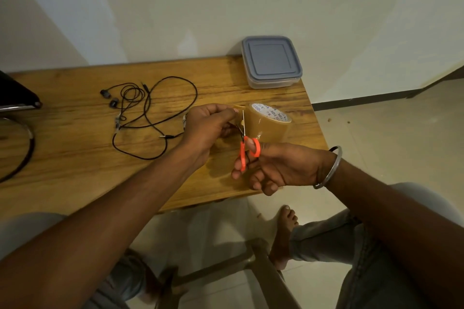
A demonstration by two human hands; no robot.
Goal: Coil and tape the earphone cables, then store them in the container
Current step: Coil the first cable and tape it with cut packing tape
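Note:
A brown tape roll (270, 124) lies on the wooden table (75, 158) near its right edge. My left hand (208, 125) pinches the pulled-out tape end (237, 109) just left of the roll. My right hand (278, 165) grips small orange-handled scissors (247, 149), whose blades point up at the tape strip between the roll and my left fingers. Black earphone cables (148, 113) lie loose and tangled on the table to the left, with two earbuds (109, 98) at their far-left end. A clear container with a closed grey lid (271, 60) stands at the back right corner.
A dark object with a curved cable (17, 108) sits at the table's left edge. A wall runs right behind the table. My legs, a bare foot (285, 233) and a chair frame are below the table's front edge, over a tiled floor.

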